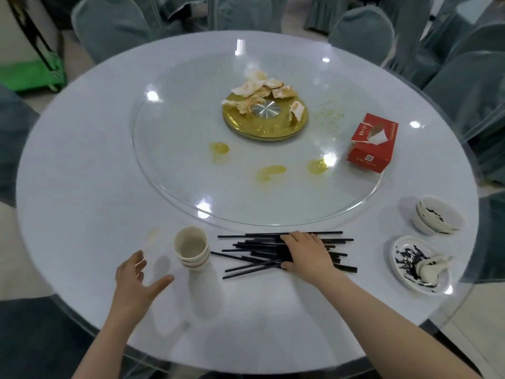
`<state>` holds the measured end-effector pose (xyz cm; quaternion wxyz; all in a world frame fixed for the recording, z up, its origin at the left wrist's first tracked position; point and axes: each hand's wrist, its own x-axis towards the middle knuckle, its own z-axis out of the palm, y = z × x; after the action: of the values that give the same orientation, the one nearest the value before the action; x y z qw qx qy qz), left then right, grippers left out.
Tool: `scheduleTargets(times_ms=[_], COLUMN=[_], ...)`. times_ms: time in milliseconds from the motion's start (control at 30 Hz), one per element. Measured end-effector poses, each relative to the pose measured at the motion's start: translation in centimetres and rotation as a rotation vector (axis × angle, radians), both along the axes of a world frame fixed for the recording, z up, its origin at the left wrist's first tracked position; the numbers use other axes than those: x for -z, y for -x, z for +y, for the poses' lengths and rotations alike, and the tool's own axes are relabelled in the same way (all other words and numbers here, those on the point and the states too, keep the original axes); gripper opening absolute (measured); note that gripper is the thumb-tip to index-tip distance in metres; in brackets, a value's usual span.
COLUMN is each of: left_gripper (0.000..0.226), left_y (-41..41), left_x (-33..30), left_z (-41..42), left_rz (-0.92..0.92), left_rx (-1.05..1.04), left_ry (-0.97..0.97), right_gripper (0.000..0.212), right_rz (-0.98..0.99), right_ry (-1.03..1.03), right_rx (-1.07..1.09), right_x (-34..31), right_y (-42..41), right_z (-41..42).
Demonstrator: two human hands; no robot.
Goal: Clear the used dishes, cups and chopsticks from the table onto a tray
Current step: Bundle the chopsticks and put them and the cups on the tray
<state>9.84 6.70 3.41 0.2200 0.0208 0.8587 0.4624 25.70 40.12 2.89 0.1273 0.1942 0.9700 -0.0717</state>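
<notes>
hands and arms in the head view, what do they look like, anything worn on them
Both arms are bare from the lower edge of the picture up to the hands: no sleeves, gloves, watch, bracelet or rings show. The left hand and right hand have plain fingers; whether the nails are painted is too blurred to tell.

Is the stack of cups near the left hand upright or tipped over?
Upright. The stack of cups stands on the table with its open mouth facing up; the top cup looks empty.

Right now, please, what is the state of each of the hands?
Left hand: open, holding nothing, beside the stack of beige paper cups.
Right hand: palm down on the pile of thin black chopsticks; whether it grips them cannot be told.
</notes>
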Motion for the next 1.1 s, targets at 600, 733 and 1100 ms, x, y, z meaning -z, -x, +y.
scheduleTargets(times_ms=[600,733,1100], left_gripper=[0.033,0.042,0.042], left_y=[0.7,-0.8,-3.9], left_x=[-9.3,-10.8,-12.4], left_z=[5.9,8.9,17.1], left_rz=[0.287,0.311,0.377], left_rx=[0.093,0.234,0.704], left_ry=[-0.390,-0.407,-0.346], right_gripper=[0.027,0.029,0.020], right_rz=[0.398,0.430,0.827], right_ry=[0.318,0.496,1.050], right_rx=[0.226,0.199,0.724], right_x=[-8.9,-11.3,-13.8], right_y=[3.7,4.8,2.8], right_z=[-6.2,-8.8,-7.4])
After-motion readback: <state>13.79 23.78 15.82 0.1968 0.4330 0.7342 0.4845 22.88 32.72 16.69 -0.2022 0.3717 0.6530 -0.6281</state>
